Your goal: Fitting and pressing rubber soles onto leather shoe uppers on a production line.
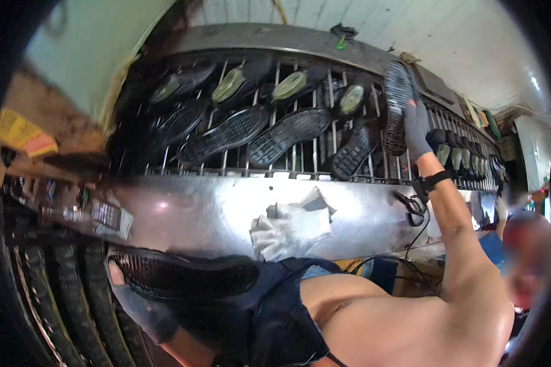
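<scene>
We note pale ribbed wall panels [373, 17], a light streak [535, 83] at upper right, glare [232, 202] on the metal bench [187, 223].

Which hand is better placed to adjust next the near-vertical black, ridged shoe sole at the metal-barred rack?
Probably the right hand, grey-gloved: it already touches that near-vertical sole, while the left hand holds another long black sole at lower left.

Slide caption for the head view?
Right hand grips a black shoe sole at the rack of metal rods; left hand holds another sole near the body.
</scene>
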Motion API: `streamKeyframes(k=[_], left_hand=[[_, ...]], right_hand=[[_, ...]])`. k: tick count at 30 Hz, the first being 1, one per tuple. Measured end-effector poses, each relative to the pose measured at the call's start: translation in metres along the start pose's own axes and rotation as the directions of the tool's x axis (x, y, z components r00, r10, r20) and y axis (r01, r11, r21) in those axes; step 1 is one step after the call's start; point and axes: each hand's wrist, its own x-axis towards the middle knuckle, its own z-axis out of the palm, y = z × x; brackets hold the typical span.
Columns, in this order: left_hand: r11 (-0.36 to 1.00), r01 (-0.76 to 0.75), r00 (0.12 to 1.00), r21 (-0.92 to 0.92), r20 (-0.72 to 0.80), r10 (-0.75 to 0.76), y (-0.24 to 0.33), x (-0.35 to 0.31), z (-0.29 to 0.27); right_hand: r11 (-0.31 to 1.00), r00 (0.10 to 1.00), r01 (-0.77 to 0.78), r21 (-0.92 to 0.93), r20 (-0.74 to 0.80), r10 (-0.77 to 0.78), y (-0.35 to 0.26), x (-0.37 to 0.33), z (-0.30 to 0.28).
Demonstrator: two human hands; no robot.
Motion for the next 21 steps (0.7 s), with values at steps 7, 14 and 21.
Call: streamKeyframes(k=[7, 14, 21], left_hand=[[0.977, 0.142, 0.981, 0.156, -0.157, -0.118, -0.009, -0.002, -0.054], [0.943, 0.325, 0.913, 0.070, -0.285, -0.293, -0.067, -0.049, -0.107], [0.869, 0.364, 0.851, 0.334, -0.499, -0.165, -0.080, -0.056, -0.129]], right_hand=[[0.966, 0.160, -0.088, 0.241, 0.961, -0.226, -0.201, -0.216, 0.132], [0.835, 0.783, 0.474, 0.279, 0.302, -0.545, -0.113, -0.090, 0.099], [0.883, 0.923, -0.350, -0.313, -0.276, 0.269, 0.155, 0.090, -0.039]])
